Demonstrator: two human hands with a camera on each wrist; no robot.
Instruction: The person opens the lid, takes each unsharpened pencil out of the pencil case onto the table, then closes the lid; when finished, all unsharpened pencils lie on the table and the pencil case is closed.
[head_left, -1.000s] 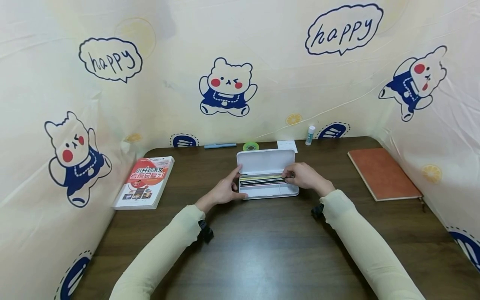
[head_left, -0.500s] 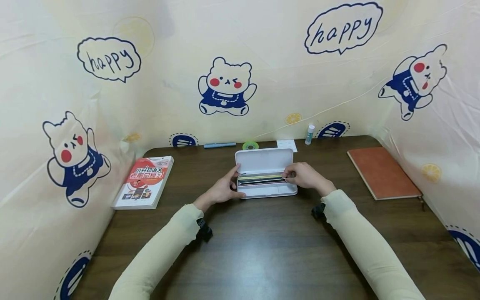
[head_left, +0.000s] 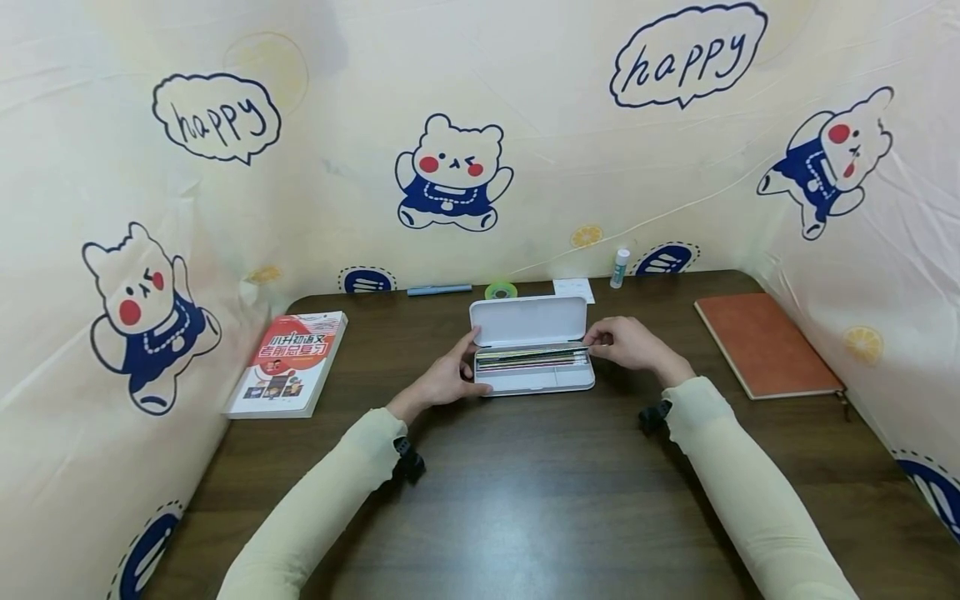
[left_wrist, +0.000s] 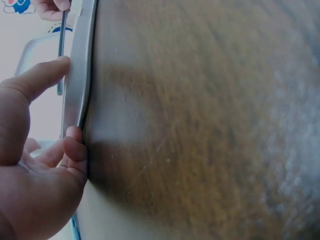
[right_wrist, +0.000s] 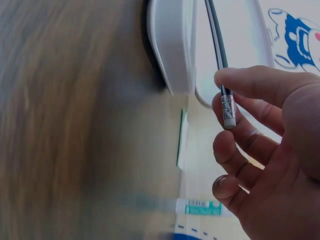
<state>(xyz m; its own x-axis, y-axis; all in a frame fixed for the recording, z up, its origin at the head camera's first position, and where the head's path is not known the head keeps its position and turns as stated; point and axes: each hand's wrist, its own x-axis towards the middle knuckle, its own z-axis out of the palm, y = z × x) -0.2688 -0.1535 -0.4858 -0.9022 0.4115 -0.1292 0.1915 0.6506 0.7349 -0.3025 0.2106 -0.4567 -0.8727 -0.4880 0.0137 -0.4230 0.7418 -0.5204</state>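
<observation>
A white pencil case [head_left: 517, 384] lies on the table with its lid [head_left: 528, 322] raised at the back. Several pencils [head_left: 525, 362] lie in its rear section. My left hand [head_left: 442, 379] grips the case's left end, thumb at the front corner and a finger up by the lid. At the other end, my right hand [head_left: 630, 342] pinches a dark, striped pencil [right_wrist: 227, 107] near its white eraser and metal ferrule. This pencil slants over the case, its eraser end raised past the right rim. In the left wrist view the pencil's shaft [left_wrist: 60, 60] shows above the case wall.
Along the back edge are a blue pen [head_left: 438, 290], a green tape roll [head_left: 501, 291], a white paper [head_left: 574, 290] and an upright glue stick [head_left: 619, 268]. A red-and-white book [head_left: 288, 367] lies left, a brown notebook [head_left: 768, 346] right.
My right hand has moved right and slightly up, from over the pencils to beyond the case's right end, drawing the pinched pencil with it. The left hand stays on the case.
</observation>
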